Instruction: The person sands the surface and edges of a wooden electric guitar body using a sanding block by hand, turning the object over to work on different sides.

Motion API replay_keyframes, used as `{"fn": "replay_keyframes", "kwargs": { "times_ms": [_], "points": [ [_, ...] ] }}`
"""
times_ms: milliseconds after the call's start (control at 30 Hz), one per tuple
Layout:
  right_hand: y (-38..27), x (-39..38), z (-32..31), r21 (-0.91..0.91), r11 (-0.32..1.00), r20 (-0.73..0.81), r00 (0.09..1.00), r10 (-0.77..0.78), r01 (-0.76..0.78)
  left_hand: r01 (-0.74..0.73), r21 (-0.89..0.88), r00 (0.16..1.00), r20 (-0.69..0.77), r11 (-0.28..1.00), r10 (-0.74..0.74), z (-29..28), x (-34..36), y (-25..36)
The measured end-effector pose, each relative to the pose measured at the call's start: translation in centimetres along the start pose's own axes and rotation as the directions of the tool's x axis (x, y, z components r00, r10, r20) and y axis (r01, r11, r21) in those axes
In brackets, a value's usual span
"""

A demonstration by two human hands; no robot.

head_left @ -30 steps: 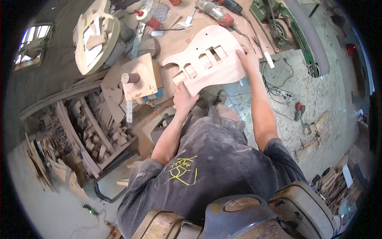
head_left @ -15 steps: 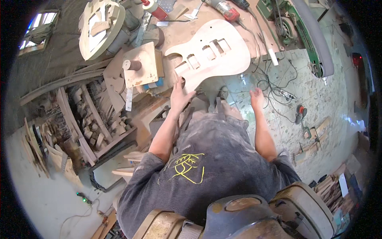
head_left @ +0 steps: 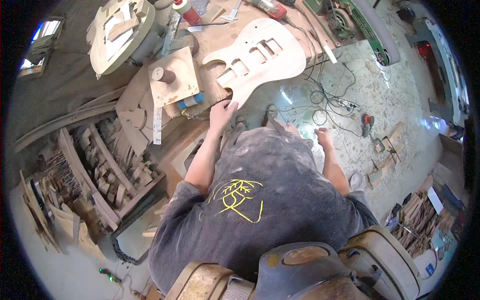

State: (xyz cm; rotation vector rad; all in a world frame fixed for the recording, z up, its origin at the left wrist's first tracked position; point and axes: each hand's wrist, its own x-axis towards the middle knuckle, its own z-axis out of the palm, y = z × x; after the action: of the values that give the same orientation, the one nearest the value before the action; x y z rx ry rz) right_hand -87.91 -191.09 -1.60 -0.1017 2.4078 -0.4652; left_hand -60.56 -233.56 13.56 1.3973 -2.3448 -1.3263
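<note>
A pale wooden electric guitar body (head_left: 280, 62) with cut-out cavities lies at the bench's near edge, one horn pointing toward me. My left hand (head_left: 220, 116) is closed on the tip of that horn, thumb and fingers at its edge. To the right of my torso, my right hand (head_left: 324, 138) hangs in the air, fingers loosely curled and apart, with nothing visible in it. Left of the guitar body sits a square wooden board (head_left: 175, 90) with an upright brown sanding drum (head_left: 163, 75) through it.
The workbench (head_left: 215, 35) holds a red-and-white glue bottle (head_left: 187, 12), a power tool (head_left: 272, 9) and another wooden body (head_left: 112, 45). A green belt sander (head_left: 367, 30) stands at far right. Cables (head_left: 327, 100) coil on the floor; a wood-scrap bin (head_left: 107, 170) is at left.
My left hand has closed on the guitar body's horn tip after resting against its edge. My right hand has dropped slightly toward me. The whole view has shifted.
</note>
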Motion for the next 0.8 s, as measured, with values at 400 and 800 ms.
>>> {"fn": "replay_keyframes", "kwargs": {
  "times_ms": [400,800],
  "points": [
    [-2.3,-13.6,3.4,0.096,0.988,-0.005,0.993,-0.12,0.119,0.262,-0.492,0.965,0.119,0.83,-0.234,3.2,7.4,-3.5],
    [9.7,-22.8,11.9,0.109,0.994,0.066,0.997,-0.032,0.025,0.084,-0.297,0.98,0.199,0.951,-0.025,1.8,4.6,-4.3]
  ]
}}
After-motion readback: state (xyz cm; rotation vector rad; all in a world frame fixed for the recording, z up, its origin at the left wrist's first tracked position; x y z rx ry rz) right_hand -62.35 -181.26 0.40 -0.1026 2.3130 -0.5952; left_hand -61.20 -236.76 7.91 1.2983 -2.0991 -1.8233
